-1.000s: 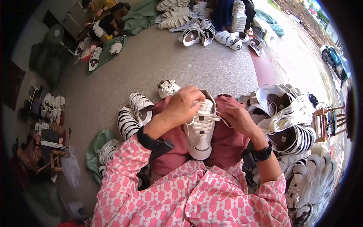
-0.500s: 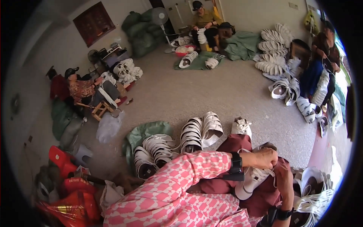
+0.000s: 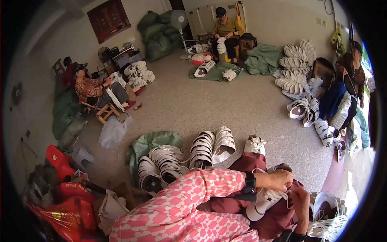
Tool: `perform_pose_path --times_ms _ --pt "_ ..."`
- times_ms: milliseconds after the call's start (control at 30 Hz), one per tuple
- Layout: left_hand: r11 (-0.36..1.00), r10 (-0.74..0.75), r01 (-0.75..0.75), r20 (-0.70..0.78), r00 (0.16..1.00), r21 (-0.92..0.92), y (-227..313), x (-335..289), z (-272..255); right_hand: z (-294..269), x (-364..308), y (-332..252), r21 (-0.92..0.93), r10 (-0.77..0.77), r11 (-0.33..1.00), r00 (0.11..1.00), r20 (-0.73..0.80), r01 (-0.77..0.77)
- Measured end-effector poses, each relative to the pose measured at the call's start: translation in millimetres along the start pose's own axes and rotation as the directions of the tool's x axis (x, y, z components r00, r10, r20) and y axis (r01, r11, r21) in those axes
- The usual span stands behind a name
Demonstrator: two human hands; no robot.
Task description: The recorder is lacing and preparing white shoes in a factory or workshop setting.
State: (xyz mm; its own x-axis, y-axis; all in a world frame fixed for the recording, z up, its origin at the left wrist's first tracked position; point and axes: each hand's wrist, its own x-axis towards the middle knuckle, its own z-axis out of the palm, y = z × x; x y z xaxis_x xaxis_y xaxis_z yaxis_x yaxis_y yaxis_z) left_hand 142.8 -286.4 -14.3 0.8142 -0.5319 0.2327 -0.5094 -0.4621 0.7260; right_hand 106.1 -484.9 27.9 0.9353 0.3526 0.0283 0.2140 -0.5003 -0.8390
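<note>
A white sneaker (image 3: 261, 205) lies tilted across my lap, against the dark red trousers (image 3: 278, 222), with its toe toward me. Above its tongue, my left hand (image 3: 280, 179) is closed in a pinch on the white shoelace (image 3: 275, 197). Just to the right, my right hand (image 3: 300, 198) is closed too, with a strand of the lace running from its fingers to the sneaker. The fingertips of both hands are partly hidden. Beyond my knee stands another white sneaker (image 3: 254, 145) with its laces tied in a bow.
Rows of nested white shoes (image 3: 201, 147) stand ahead of my lap, some by a green sack (image 3: 155, 141). A bundle of white laces (image 3: 328, 228) lies at my right. Red bags (image 3: 72, 218) are at my left. Three seated people work around the room, near a fan (image 3: 179, 19).
The view has shifted slightly, so the room sits lower in the picture. Both hands stay closed at the sneaker's laces, with the right hand a little lower than the left.
</note>
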Motion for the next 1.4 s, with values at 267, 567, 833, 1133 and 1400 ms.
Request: perform_pose_path --times_ms 267,567,833,1133,1400 --pt "0.999 0.045 -0.045 -0.019 0.999 0.021 1 3 -4 7 11 14 -0.153 -0.09 0.985 0.996 -0.028 0.084" --pt "0.999 0.044 -0.044 -0.021 0.999 0.005 7 -3 -5 5 13 -4 0.168 -0.114 0.981 0.991 0.072 0.101" --pt "0.994 0.047 -0.06 -0.143 0.989 -0.086 0 -17 -70 3 23 12 0.168 -0.078 0.983 0.995 0.064 0.067" --pt "0.941 -0.328 0.314 -0.114 0.938 -0.127 -6 -43 -116 -2 16 31 0.466 0.03 0.885 0.999 -0.013 -0.021" --pt "0.945 -0.321 0.308 -0.123 0.939 -0.115 -17 -53 -107 0 -7 23 0.381 -0.177 0.903 0.98 -0.09 0.198"
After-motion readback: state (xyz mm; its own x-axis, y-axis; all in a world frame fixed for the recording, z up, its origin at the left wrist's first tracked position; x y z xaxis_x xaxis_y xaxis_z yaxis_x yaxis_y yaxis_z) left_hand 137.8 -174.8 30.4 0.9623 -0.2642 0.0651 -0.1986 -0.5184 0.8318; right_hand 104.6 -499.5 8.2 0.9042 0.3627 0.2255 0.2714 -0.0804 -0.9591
